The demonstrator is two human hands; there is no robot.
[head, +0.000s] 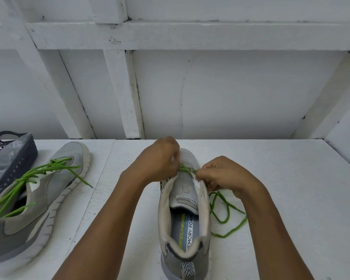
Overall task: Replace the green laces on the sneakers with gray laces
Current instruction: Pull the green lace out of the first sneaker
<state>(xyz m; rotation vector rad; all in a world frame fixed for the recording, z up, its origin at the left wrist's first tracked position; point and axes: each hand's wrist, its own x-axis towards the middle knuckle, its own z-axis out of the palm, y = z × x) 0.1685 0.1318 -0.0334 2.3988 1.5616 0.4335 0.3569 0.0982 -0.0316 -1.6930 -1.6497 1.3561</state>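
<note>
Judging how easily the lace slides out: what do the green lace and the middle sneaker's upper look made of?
The green lace looks like round woven cord, matte, slightly fuzzy; it lies in limp loops. The sneaker upper seems gray knit mesh, given fine dotted texture on tongue and toe; its off-white collar lining looks like smooth fabric.

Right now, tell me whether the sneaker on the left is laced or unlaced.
Laced but untied: the green lace crosses the left sneaker at its eyelets, ends lying loose.

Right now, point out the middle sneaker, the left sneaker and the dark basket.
middle sneaker (182, 181): head view, on its mesh tongue.
left sneaker (57, 184): head view, on its gray side.
dark basket (19, 165): head view, on its perforated wall.
</note>
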